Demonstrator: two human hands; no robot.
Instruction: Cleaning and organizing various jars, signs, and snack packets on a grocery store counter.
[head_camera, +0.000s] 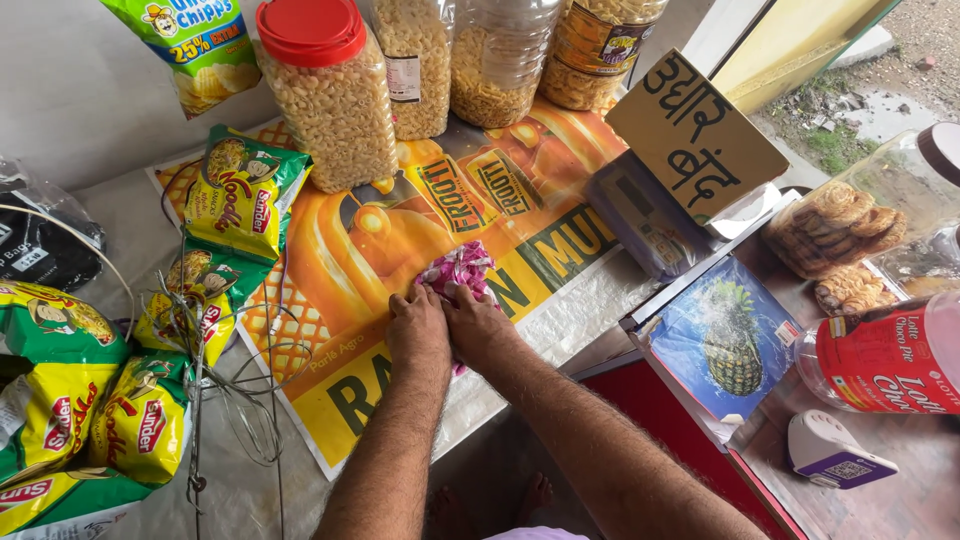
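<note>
My left hand (416, 325) and my right hand (474, 320) lie side by side on a counter covered with an orange and yellow printed sheet (350, 250). Both press on a crumpled pink and white strip of small wrappers (458, 268), which sticks out past the fingertips. The fingers of both hands are curled down onto the strip. Part of the strip is hidden under my right hand.
Yellow-green snack packets (240, 195) hang on a wire rack (215, 380) at left. Clear jars of snacks, one with a red lid (325, 90), stand at the back. A cardboard sign (697, 135), biscuit jars (850, 220), a pineapple-print box (725, 340) and a small white device (830, 450) sit at right.
</note>
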